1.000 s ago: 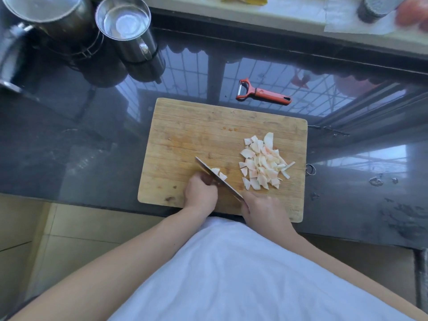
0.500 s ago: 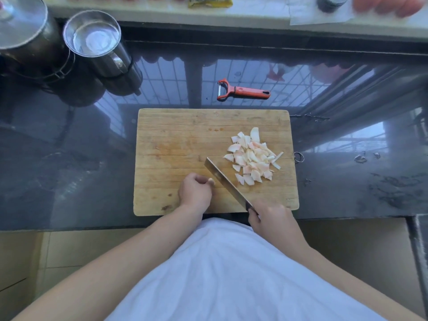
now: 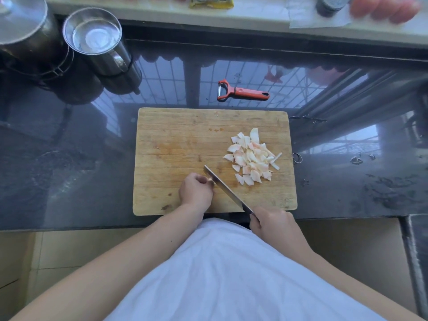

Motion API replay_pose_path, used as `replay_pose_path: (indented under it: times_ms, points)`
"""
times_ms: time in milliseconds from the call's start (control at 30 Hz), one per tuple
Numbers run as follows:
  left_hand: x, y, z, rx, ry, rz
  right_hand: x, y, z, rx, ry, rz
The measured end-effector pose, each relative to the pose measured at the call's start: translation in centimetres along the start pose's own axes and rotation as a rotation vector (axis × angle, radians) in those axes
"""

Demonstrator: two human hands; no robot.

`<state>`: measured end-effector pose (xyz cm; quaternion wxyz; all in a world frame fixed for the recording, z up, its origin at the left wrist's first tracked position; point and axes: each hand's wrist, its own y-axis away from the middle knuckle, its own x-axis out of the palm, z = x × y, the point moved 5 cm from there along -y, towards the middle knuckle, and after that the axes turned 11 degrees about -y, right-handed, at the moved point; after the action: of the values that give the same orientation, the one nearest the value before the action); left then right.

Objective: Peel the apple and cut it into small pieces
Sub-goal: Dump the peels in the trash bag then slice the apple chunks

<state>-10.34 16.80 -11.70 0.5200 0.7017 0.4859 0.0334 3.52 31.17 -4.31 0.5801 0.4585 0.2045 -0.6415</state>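
Note:
A wooden cutting board [image 3: 176, 140] lies on the dark glossy counter. A heap of several small pale apple pieces [image 3: 251, 157] sits on its right half. My left hand [image 3: 195, 191] rests on the board's near edge, fingers curled round a small bit of apple [image 3: 211, 181] that is mostly hidden. My right hand [image 3: 272, 224] grips the handle of a knife [image 3: 225, 189] just off the board's near edge. The blade runs diagonally up-left and its edge stands right beside my left fingers.
A red peeler [image 3: 240, 91] lies on the counter behind the board. Two steel pots [image 3: 97, 40] stand at the back left. A light ledge [image 3: 266, 15] with packets and a jar runs along the back. The counter's front edge is just below the board.
The cut pieces that lay by the blade now sit in the heap on the right. The knife has come back beside my left hand. The view has shifted a little.

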Motion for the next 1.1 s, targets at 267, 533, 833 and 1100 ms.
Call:
replay_pose_path:
  times_ms: [267, 533, 833, 1100]
  points:
    - [0.1, -0.2, 0.1, 0.014, 0.004, 0.016, 2.2, -2.8, 0.2, 0.045, 0.044, 0.067]
    - [-0.7, 0.2, 0.1, 0.017, 0.008, 0.026, 1.0, -3.9, 2.2, 0.016, -0.119, -0.051]
    - [-1.2, 0.0, 0.5, 0.030, 0.060, 0.049, 0.4, -0.6, 1.3, 0.047, -0.033, -0.010]
    - [-1.3, 0.2, -0.2, 0.176, -0.144, 0.012, 1.0, -0.8, 1.5, 0.102, -0.025, 0.020]
